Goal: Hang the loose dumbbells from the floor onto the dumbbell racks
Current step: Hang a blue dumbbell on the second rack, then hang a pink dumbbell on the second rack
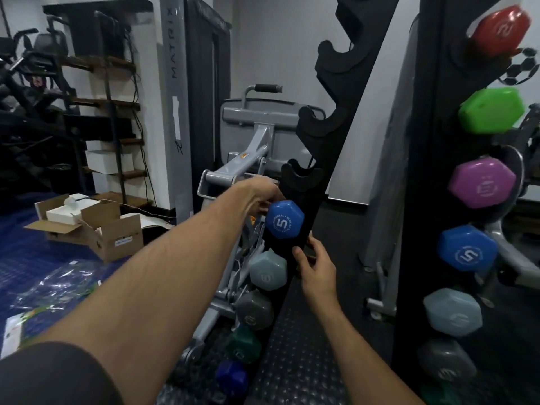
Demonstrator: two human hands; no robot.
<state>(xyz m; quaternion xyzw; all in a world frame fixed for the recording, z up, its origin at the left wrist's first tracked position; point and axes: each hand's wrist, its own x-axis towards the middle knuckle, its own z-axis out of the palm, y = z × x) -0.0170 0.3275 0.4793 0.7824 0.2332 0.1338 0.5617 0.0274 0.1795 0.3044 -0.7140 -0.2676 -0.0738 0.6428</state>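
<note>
The blue dumbbell [284, 219] is coated in a smooth, slightly glossy rubbery skin with white print; the same satin coating is seen on the pale grey-blue dumbbell [267, 270] and the darker grey one [254, 314] below it; the left rack [318, 159] is finished in matt black, its hooks looking like moulded plastic or painted metal; on the right rack [423, 200] the green dumbbell [492, 110] and purple dumbbell [482, 182] are given a brighter sheen; the floor mat [295, 355] is black rubber, studded with raised dots; the machine frame [248, 159] is smooth grey-painted metal; the box [96, 229] is plain brown cardboard, matt; the bags [55, 287] are glossy clear plastic.
</note>
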